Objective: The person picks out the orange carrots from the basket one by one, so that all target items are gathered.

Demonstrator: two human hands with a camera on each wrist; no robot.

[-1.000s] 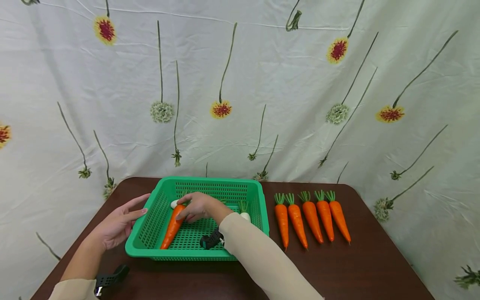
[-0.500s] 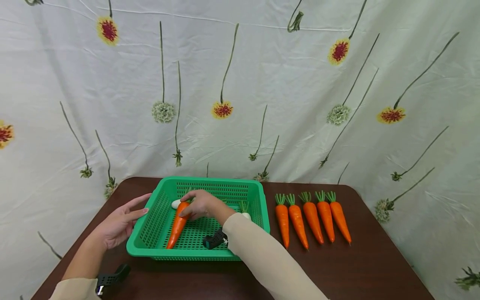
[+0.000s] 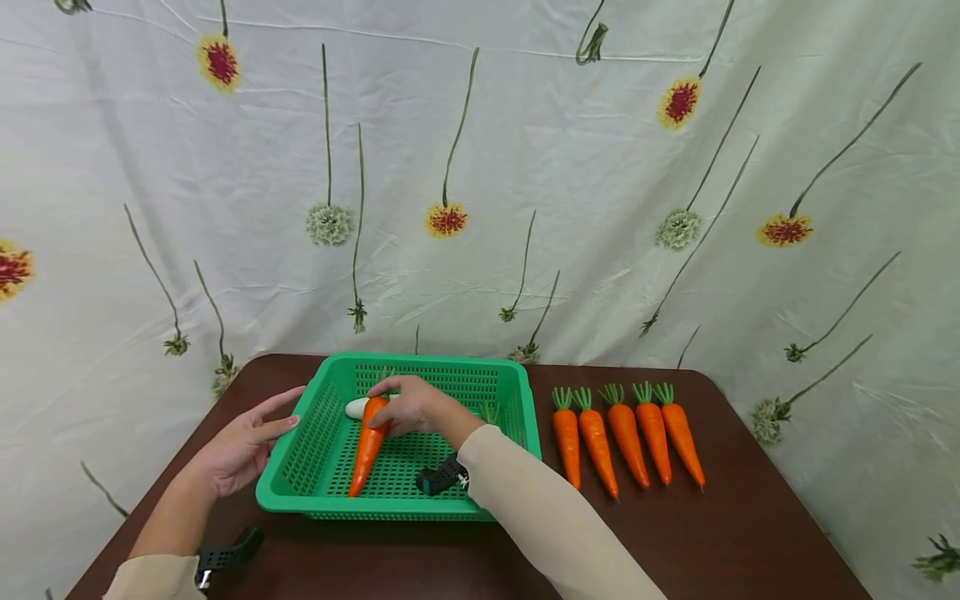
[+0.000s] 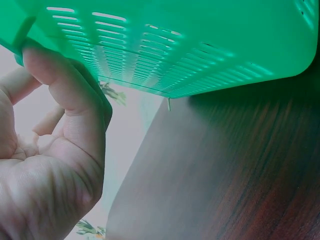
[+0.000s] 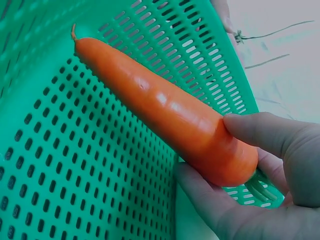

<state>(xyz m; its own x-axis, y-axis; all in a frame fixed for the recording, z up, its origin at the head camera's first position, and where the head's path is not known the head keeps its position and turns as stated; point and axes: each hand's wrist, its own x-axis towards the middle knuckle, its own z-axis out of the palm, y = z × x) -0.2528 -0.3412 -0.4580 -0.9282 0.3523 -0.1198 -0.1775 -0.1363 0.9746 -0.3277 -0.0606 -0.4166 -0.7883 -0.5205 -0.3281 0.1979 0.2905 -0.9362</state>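
Note:
In the head view a green plastic basket [image 3: 397, 506] stands on the dark table. My right hand [image 3: 416, 407] is inside it, with thumb and fingers gripping a carrot [image 3: 367, 450] near its leafy end. The right wrist view shows the carrot [image 5: 155, 107] slanting across the basket, its thin tip pointing away from the hand. Against the basket's left rim rests my left hand [image 3: 243, 446], its fingers loosely bent and apart. Behind the carrot lies a white vegetable [image 3: 356, 408], mostly hidden by carrot and hand.
Several carrots [image 3: 622, 433] lie in a row right of the basket, green tops pointing away from me. Green leaves [image 3: 489, 411] show inside the basket at its right side, behind my forearm. A flower-patterned cloth [image 3: 480, 167] hangs behind the table [image 3: 712, 533].
My right hand has shifted a little to the right with the carrot, which now stands steeper in the head view and away from the basket's left wall. The left hand stays at the rim.

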